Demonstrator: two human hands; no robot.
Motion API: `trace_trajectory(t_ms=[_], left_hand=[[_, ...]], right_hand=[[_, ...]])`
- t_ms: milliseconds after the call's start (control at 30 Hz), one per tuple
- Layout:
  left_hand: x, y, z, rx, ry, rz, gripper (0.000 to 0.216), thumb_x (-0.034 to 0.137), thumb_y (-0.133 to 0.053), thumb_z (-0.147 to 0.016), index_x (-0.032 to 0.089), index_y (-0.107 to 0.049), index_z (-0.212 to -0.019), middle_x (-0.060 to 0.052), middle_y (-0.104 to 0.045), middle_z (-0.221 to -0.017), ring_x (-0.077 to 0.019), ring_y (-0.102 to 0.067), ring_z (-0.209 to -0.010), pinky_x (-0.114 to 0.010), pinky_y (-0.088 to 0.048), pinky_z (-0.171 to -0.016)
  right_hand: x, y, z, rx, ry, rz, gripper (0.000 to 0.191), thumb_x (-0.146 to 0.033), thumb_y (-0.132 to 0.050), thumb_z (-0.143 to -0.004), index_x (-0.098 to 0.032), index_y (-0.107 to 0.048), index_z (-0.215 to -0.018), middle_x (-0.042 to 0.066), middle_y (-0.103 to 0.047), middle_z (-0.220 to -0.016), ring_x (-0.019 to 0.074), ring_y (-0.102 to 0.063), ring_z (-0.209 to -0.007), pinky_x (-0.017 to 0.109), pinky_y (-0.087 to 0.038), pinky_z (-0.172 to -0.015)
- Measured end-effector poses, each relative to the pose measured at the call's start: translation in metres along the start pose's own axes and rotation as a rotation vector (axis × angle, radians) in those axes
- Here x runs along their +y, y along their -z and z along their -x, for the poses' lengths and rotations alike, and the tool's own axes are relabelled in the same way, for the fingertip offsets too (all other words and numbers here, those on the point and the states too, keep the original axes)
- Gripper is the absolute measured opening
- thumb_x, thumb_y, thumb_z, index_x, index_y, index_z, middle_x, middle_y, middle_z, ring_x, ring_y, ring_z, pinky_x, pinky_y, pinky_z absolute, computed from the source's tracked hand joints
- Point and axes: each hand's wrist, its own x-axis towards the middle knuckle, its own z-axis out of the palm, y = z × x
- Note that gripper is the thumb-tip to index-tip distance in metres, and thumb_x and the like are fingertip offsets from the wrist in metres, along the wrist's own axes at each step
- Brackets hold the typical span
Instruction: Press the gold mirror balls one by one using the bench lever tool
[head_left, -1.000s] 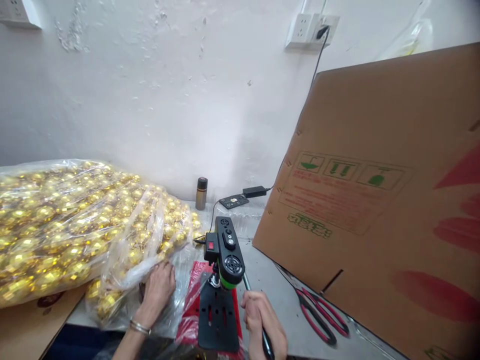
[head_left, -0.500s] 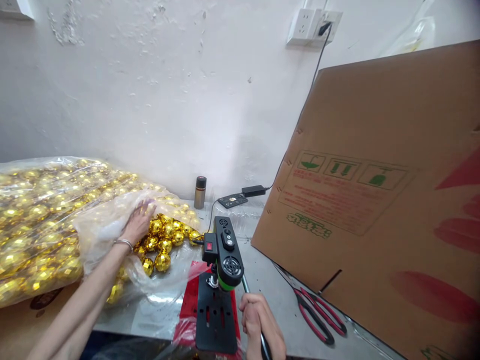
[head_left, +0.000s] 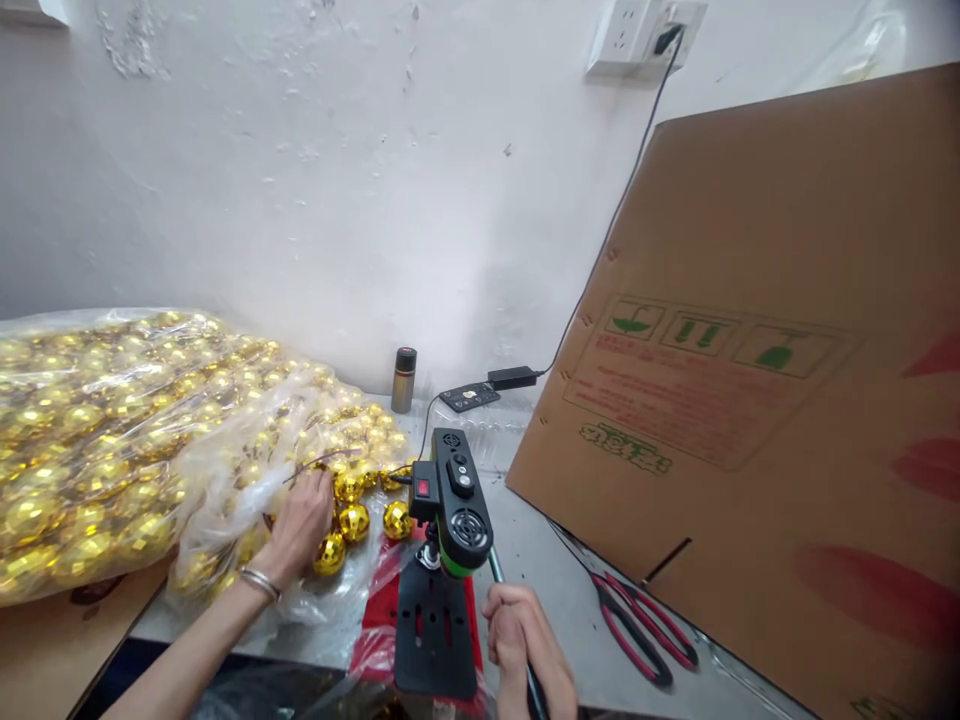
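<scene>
My left hand [head_left: 304, 520], a metal bangle on its wrist, reaches among shiny gold faceted balls [head_left: 354, 521] at the mouth of a clear plastic bag [head_left: 202, 500]. Its fingers are curled in and partly hidden, so what they grip cannot be made out. A thin dark strand [head_left: 322, 460] runs just above the fingertips. Low in the middle, my right hand [head_left: 529, 645] is closed around a thin rod [head_left: 496, 568] with a dark lower end. Left of that hand stands a black device [head_left: 461, 505] with round vents, mounted on a slotted black plate [head_left: 435, 640].
Red-handled scissors [head_left: 645, 625] lie to the right, before a big cardboard box [head_left: 720, 400]. A small bottle [head_left: 403, 382], a dark card-like item [head_left: 469, 397] and a power adapter [head_left: 513, 377] are by the wall. Its cord climbs to a socket [head_left: 637, 40].
My left hand has come down and toward me from the plastic to the loose balls, its fingers curling in. A few balls have shifted rightward. My right hand keeps its grip on the rod.
</scene>
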Motion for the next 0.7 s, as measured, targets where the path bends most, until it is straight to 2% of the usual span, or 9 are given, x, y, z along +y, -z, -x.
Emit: trace_trajectory(t_ms=[100, 233, 333, 400, 467, 500, 567, 633, 700], left_hand=[[0.019, -0.002, 0.03, -0.123, -0.002, 0.019, 0.029, 0.025, -0.045, -0.105, 0.014, -0.071, -0.111, -0.018, -0.078, -0.109, -0.0295, -0.075, -0.105, -0.039, -0.059, -0.093], [0.021, -0.005, 0.051, -0.274, 0.001, 0.049, 0.023, 0.03, -0.061, -0.095, 0.014, -0.071, -0.109, -0.02, -0.079, -0.105, -0.0361, -0.076, -0.105, -0.044, -0.06, -0.09], [0.014, -0.005, 0.057, -0.364, -0.023, 0.093, 0.045, 0.023, -0.068, -0.081, 0.015, -0.066, -0.125, -0.02, -0.078, -0.116, -0.0355, -0.079, -0.102, -0.044, -0.062, -0.089], [0.01, -0.005, 0.058, -0.374, -0.028, 0.2, 0.055, 0.023, -0.066, -0.08, 0.015, -0.06, -0.134, -0.022, -0.074, -0.129, -0.0362, -0.077, -0.111, -0.046, -0.06, -0.095], [0.009, -0.002, 0.059, -0.324, 0.02, 0.425, 0.055, 0.031, -0.063, -0.083, 0.016, -0.054, -0.135, -0.023, -0.072, -0.133, -0.0365, -0.074, -0.12, -0.048, -0.057, -0.102], [0.009, -0.001, 0.06, -0.287, 0.075, 0.57, 0.054, 0.037, -0.062, -0.084, 0.017, -0.052, -0.133, -0.021, -0.074, -0.129, -0.0361, -0.074, -0.117, -0.049, -0.057, -0.102], [0.015, 0.004, 0.064, -0.237, 0.214, 0.872, 0.058, 0.051, -0.063, -0.081, 0.021, -0.049, -0.128, -0.013, -0.077, -0.11, -0.0327, -0.078, -0.096, -0.048, -0.06, -0.092], [0.025, 0.009, 0.072, -0.245, 0.326, 1.169, 0.068, 0.062, -0.068, -0.076, 0.022, -0.047, -0.127, -0.004, -0.073, -0.092, -0.0266, -0.074, -0.075, -0.043, -0.061, -0.076], [0.04, 0.014, 0.083, -0.29, 0.38, 1.432, 0.075, 0.064, -0.073, -0.073, 0.021, -0.049, -0.13, 0.0, -0.069, -0.087, -0.0214, -0.069, -0.07, -0.035, -0.058, -0.066]], right_hand=[[0.001, 0.001, 0.0, -0.011, 0.019, -0.007, 0.036, -0.035, -0.045, -0.111, -0.023, -0.053, -0.079, -0.002, -0.05, -0.075, 0.0141, -0.043, -0.062, 0.03, -0.033, -0.06], [0.003, 0.002, 0.0, -0.033, 0.072, -0.029, 0.035, -0.028, -0.045, -0.111, -0.023, -0.051, -0.077, -0.001, -0.051, -0.075, 0.014, -0.045, -0.063, 0.03, -0.035, -0.06], [0.005, 0.003, -0.001, -0.049, 0.106, -0.036, 0.033, -0.022, -0.044, -0.11, -0.023, -0.051, -0.078, 0.0, -0.051, -0.075, 0.0137, -0.047, -0.063, 0.029, -0.036, -0.06], [0.008, 0.006, -0.002, -0.064, 0.135, -0.024, 0.031, -0.019, -0.044, -0.109, -0.023, -0.051, -0.079, -0.001, -0.051, -0.075, 0.0134, -0.048, -0.063, 0.028, -0.037, -0.059], [0.011, 0.009, -0.004, -0.106, 0.194, -0.008, 0.031, -0.017, -0.044, -0.109, -0.023, -0.051, -0.079, -0.001, -0.051, -0.075, 0.0128, -0.047, -0.062, 0.027, -0.037, -0.057], [0.013, 0.011, -0.005, -0.124, 0.219, 0.001, 0.031, -0.016, -0.044, -0.108, -0.023, -0.051, -0.079, -0.001, -0.052, -0.075, 0.0127, -0.047, -0.061, 0.026, -0.038, -0.057], [0.013, 0.013, -0.007, -0.138, 0.233, 0.018, 0.029, -0.016, -0.045, -0.108, -0.023, -0.051, -0.08, -0.001, -0.052, -0.075, 0.012, -0.046, -0.06, 0.026, -0.038, -0.055], [0.01, 0.015, -0.01, -0.139, 0.224, 0.027, 0.028, -0.016, -0.044, -0.108, -0.022, -0.053, -0.082, -0.001, -0.053, -0.076, 0.0113, -0.046, -0.06, 0.025, -0.037, -0.055], [0.003, 0.015, -0.016, -0.151, 0.227, 0.033, 0.029, -0.015, -0.044, -0.108, -0.022, -0.054, -0.082, -0.001, -0.053, -0.076, 0.0107, -0.047, -0.06, 0.024, -0.038, -0.054]])
